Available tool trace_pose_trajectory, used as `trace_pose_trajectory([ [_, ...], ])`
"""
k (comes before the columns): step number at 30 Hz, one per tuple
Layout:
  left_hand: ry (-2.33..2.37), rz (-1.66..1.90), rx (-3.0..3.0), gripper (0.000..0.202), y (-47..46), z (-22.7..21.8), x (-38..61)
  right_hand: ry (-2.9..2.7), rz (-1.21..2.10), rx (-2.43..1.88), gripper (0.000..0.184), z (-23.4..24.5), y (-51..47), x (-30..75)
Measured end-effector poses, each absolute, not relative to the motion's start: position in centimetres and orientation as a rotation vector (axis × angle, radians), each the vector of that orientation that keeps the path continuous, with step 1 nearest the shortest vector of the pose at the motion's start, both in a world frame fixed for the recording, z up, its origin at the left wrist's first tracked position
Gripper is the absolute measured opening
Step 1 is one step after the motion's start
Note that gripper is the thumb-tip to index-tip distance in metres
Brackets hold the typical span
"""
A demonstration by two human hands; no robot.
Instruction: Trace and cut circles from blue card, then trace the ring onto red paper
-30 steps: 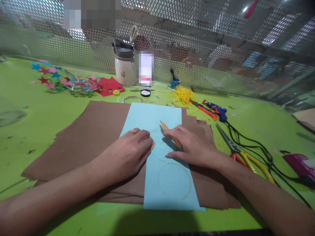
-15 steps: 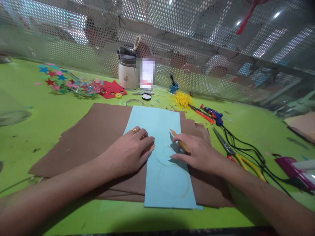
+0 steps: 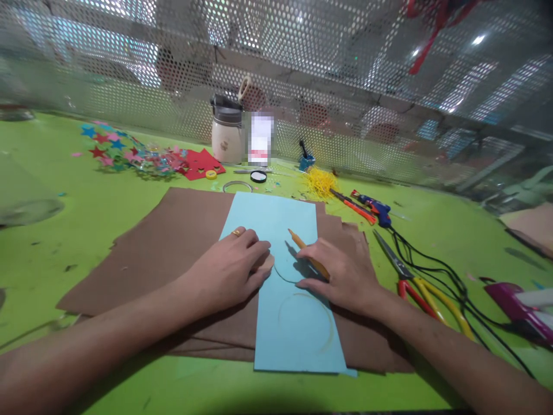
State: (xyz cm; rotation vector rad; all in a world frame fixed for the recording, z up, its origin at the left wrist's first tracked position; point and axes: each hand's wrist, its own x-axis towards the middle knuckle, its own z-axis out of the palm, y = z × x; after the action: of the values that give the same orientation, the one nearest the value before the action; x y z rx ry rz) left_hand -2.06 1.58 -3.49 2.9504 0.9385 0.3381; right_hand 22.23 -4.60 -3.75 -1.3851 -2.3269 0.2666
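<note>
Gripped in the right hand (image 3: 341,266), an orange pencil (image 3: 297,240) slanted over pale-blue rectangular paper (image 3: 276,216) on brown sheets (image 3: 173,248); the left hand (image 3: 231,262) pinched a pale curved-edged piece (image 3: 266,264), liable to slip if pressure eased.

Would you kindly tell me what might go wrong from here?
The blue paper lies over stacked brown sheets, so it might slip if the left hand shifts. The pencil-like tool in the right hand could stray from the curved line. The right forearm, near the scissors, might knock them.
</note>
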Motion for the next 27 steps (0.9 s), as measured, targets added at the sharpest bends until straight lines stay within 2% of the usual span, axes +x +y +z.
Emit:
trace_pose_trajectory([
  [8,0.998,0.339,2.801,0.031,1.9,-4.0,-2.1,-2.226,0.31,-1.446,0.034,-4.0,-4.4,20.3],
  [13,0.939,0.392,2.803,0.03,1.9,-4.2,-1.8,-2.03,0.082,-1.654,0.029,-4.2,-4.2,22.1],
  [18,0.88,0.443,2.816,0.026,1.7,-4.3,-1.2,-2.121,-0.055,-1.72,0.029,-5.4,-4.5,23.5],
  [23,1.002,0.427,2.87,0.019,2.1,-4.2,-1.8,-2.161,0.003,-1.658,0.029,-5.0,-5.3,22.1],
  [27,0.972,0.324,2.967,0.025,2.4,-4.0,-2.1,-2.203,0.108,-1.583,0.025,-4.1,-5.4,21.0],
])
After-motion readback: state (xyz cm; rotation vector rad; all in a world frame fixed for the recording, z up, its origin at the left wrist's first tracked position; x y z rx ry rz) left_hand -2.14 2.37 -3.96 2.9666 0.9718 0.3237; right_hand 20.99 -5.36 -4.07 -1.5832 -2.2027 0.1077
